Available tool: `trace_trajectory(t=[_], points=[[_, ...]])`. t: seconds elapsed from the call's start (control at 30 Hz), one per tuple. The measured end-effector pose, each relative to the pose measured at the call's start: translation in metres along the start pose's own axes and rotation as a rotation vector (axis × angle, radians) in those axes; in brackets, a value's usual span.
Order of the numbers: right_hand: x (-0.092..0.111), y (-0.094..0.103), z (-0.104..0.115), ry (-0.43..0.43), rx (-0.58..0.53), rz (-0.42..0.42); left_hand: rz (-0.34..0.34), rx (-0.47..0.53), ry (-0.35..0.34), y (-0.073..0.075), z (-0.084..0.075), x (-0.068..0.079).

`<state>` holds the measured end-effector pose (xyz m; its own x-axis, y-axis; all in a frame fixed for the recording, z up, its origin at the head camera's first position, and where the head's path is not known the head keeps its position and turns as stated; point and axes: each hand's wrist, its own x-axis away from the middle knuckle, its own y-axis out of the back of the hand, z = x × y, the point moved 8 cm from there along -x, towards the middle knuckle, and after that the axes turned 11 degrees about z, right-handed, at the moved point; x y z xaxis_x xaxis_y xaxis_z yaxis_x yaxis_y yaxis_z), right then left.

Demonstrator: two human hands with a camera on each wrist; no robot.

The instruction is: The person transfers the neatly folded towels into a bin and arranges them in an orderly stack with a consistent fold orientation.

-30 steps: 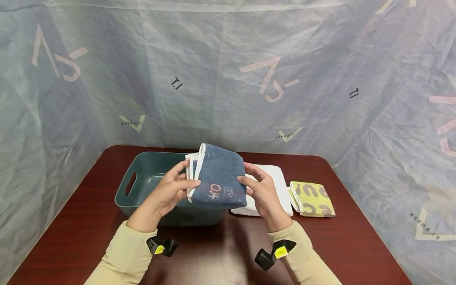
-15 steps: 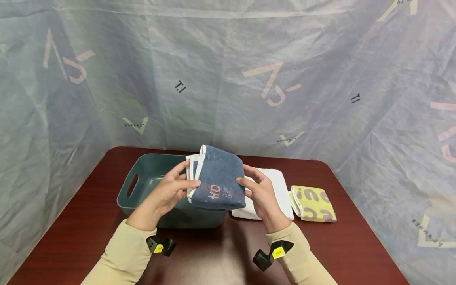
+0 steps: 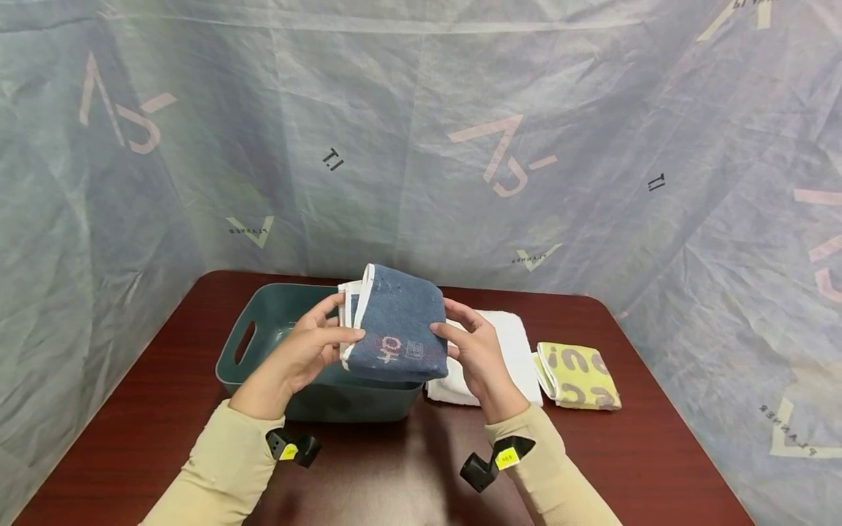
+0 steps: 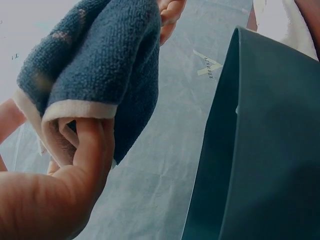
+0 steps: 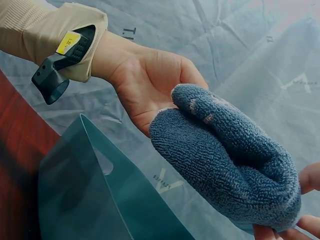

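A folded blue towel [image 3: 397, 314] with white trim and a small printed pattern is held up above the right part of a teal plastic bin [image 3: 355, 403]. My left hand [image 3: 299, 358] grips its white-edged side; in the left wrist view, fingers [image 4: 90, 145] reach inside the fold and the thumb is partly out of frame. On the opposite side, my right hand [image 3: 480, 358] pinches the rounded folded edge, thumb in front. The right wrist view shows the towel [image 5: 225, 160] in thick layers, between the left palm [image 5: 150, 82] and right fingertips [image 5: 310, 225].
To the right of the bin lies a folded white towel [image 3: 509, 358], partly hidden by the right hand. Beside it is a folded yellow towel [image 3: 582, 372] with grey lettering. All stand on a dark red table [image 3: 658, 438]; a grey printed curtain [image 3: 421, 146] hangs behind.
Both hands and the blue towel have shifted slightly left and up since half a second ago. Their hold looks the same. Earlier, the head view tilted a little. Bin and other towels stay put.
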<state>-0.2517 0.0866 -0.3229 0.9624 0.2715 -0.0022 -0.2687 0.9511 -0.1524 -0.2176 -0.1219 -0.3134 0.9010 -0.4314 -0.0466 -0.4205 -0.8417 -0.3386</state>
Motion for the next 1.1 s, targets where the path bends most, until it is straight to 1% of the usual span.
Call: trace_trajectory(t=[0.23, 0.5, 0.9, 1.1], points=[[-0.003, -0.006, 0.0, -0.001, -0.014, 0.014, -0.01, -0.015, 0.011, 0.005, -0.002, 0.002], [-0.005, -0.009, 0.001, -0.001, 0.001, 0.007, -0.022, -0.017, 0.017, 0.009, -0.003, 0.0], [-0.01, -0.014, 0.001, -0.001, 0.021, 0.012, -0.028, -0.032, 0.038, 0.016, -0.006, 0.001], [-0.012, -0.015, 0.003, 0.005, 0.035, 0.007, -0.02, -0.033, 0.045, 0.017, -0.008, -0.001]])
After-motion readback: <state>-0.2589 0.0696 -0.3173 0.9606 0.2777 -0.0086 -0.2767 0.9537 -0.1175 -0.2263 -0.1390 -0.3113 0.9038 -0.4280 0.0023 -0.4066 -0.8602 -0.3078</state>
